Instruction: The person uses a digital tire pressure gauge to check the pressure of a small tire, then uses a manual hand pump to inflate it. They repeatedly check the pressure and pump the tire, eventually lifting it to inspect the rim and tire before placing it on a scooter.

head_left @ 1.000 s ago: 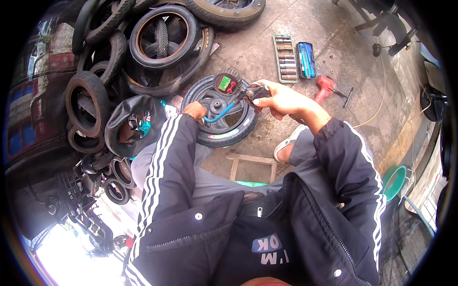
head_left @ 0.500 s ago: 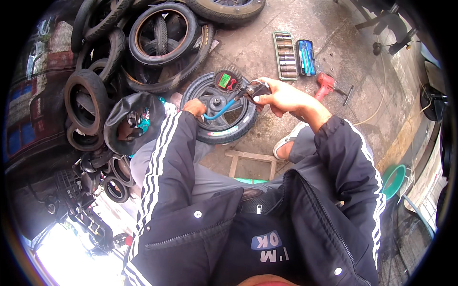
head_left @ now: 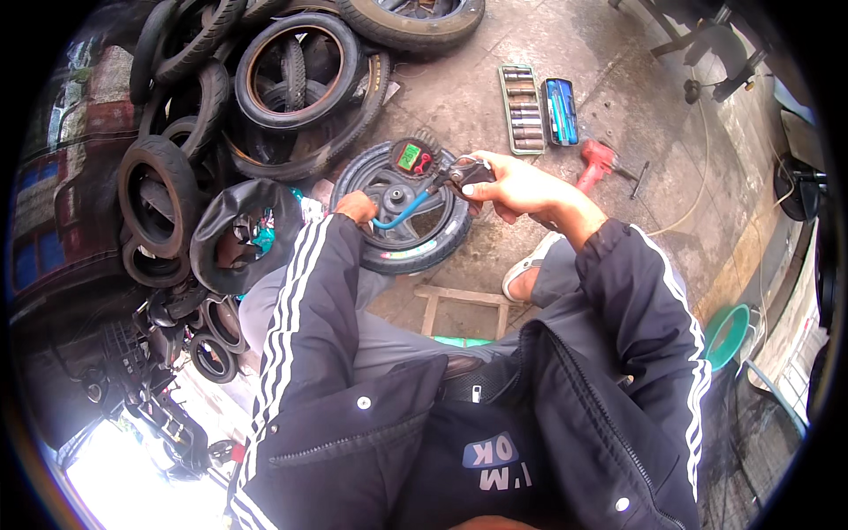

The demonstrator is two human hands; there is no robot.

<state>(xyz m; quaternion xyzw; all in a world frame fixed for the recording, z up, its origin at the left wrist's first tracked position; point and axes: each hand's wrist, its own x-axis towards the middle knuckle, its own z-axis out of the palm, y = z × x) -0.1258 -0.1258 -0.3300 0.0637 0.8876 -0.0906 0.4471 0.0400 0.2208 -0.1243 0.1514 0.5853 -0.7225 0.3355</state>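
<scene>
My right hand (head_left: 517, 190) is closed around a tire inflator handle (head_left: 468, 177). Attached to it is a round digital gauge (head_left: 409, 159) with a lit green display. A blue hose (head_left: 397, 216) curves from the inflator down to my left hand (head_left: 356, 208), whose fingers are closed on its end at the left side of the wheel; the exact fitting there is hidden. The wheel (head_left: 415, 254), a dark spoked rim with a black tire, lies flat in front of me, partly under the gauge and hose.
Piled tires (head_left: 291, 71) fill the upper left, beside a black inner tube (head_left: 216, 265). A socket case (head_left: 521, 106), blue tool case (head_left: 559, 110), red impact gun (head_left: 597, 159) and T-handle (head_left: 639, 181) lie right. A wooden frame (head_left: 431, 314) is between my legs; a green basin (head_left: 726, 336) at right.
The view has shifted slightly, so the scene sits a little further left. Both hands keep their hold, with very little visible movement.
</scene>
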